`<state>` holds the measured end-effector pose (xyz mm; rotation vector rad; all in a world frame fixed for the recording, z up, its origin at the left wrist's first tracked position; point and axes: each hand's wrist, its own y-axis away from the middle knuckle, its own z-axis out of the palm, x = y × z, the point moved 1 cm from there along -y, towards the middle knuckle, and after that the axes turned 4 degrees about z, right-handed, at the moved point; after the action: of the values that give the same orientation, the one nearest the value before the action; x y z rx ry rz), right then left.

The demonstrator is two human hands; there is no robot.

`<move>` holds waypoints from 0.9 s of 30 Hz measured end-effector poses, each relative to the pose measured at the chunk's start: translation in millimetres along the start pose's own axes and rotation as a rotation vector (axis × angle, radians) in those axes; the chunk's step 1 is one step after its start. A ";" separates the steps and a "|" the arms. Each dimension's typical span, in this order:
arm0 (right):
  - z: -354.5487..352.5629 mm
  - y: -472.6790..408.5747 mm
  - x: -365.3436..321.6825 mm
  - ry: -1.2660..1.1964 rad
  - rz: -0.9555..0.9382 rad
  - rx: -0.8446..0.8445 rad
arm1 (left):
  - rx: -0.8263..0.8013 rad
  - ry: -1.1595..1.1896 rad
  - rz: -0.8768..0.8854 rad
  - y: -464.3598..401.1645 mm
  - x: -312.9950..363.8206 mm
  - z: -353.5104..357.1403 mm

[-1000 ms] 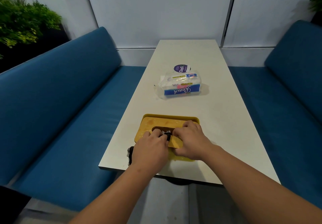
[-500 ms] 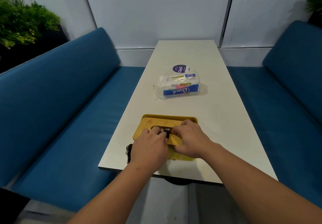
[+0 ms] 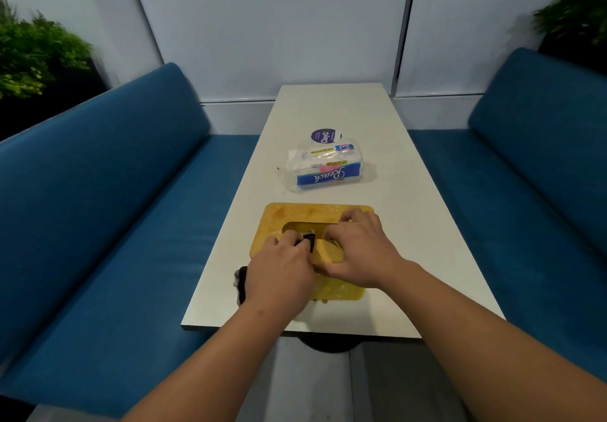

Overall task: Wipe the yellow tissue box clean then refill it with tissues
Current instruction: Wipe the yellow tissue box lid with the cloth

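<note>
Long white table (image 3: 410, 211) between blue benches. Yellow plastic tissue box (image 3: 295, 213) at near end, long axis crosswise, slot up. Left hand (image 3: 279, 277) fingers clench dark cloth (image 3: 307, 241) at slot; right hand (image 3: 361, 250) fingers curled gripping box. Wrapped tissue pack (image 3: 323, 170) lies beyond.

A long white rectangular table (image 3: 427, 224) runs between two blue padded benches (image 3: 108, 211) toward pale panelled walls (image 3: 272, 27); leafy green plants (image 3: 36, 50) fill both upper corners

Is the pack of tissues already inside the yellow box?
No, the tissue pack lies on the table beyond the yellow tissue box, apart from it.
</note>
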<state>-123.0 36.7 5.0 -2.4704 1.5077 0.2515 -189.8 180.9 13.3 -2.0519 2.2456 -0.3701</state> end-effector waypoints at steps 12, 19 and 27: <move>-7.2 37.3 2.1 0.058 0.112 0.058 | -0.032 0.058 0.237 9.7 -3.5 5.4; -11.2 52.4 32.0 0.015 0.151 0.100 | -0.010 0.114 0.238 11.6 38.0 6.7; -29.9 80.9 133.5 -0.012 0.105 0.121 | 0.052 0.132 0.193 -4.0 133.5 33.9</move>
<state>-133.8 -121.0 -10.9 -2.2966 1.6005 0.1868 -192.0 44.3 -4.6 -1.8155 2.4549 -0.5554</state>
